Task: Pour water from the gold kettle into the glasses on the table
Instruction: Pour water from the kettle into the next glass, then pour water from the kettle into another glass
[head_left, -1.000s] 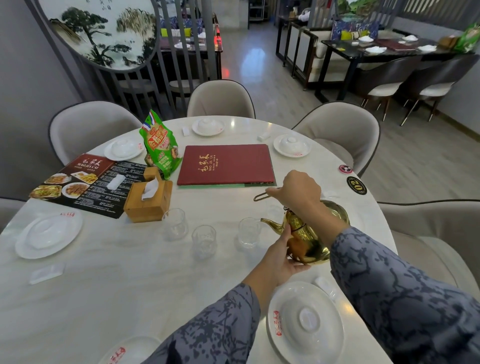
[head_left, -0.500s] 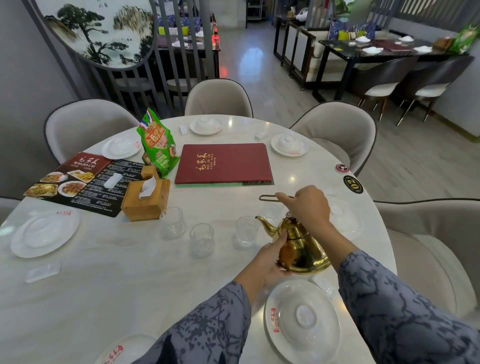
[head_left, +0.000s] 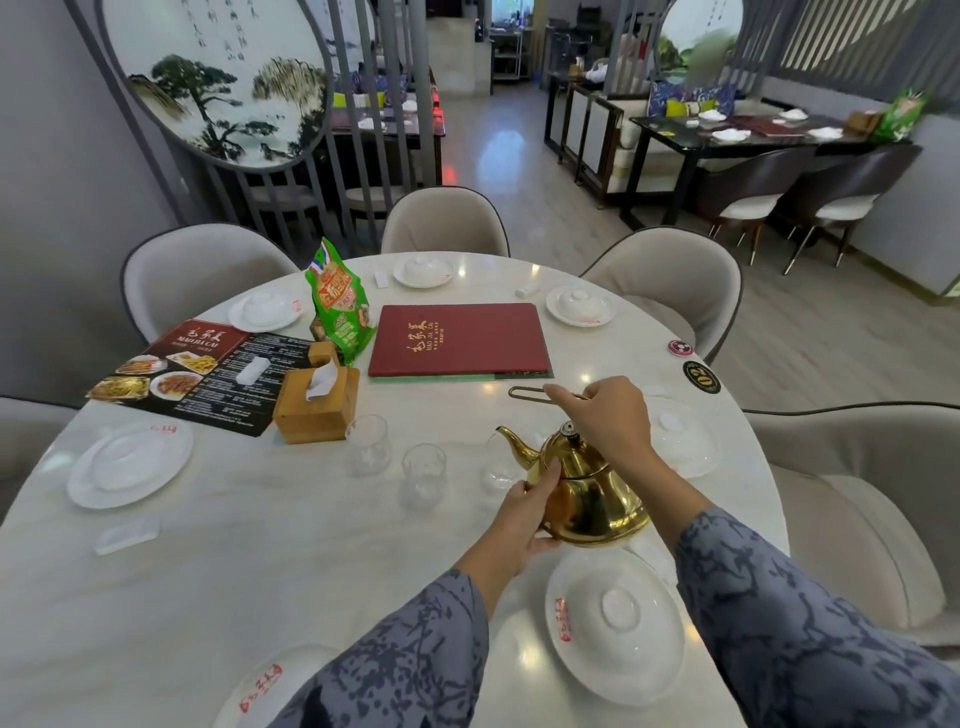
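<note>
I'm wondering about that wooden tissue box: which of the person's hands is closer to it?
Left. The left hand, pressed against the gold kettle's side, lies nearer the tissue box. The right hand holds the kettle's handle farther right, beyond the glasses.

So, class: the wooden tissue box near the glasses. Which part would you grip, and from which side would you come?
Grip the wooden tissue box across its two flat side walls, coming down from above on the near side. Its block shape gives parallel faces. The tissue stands up from the top slot, so keep off the middle. A smaller wooden box and the green snack bag crowd the far side.
</note>
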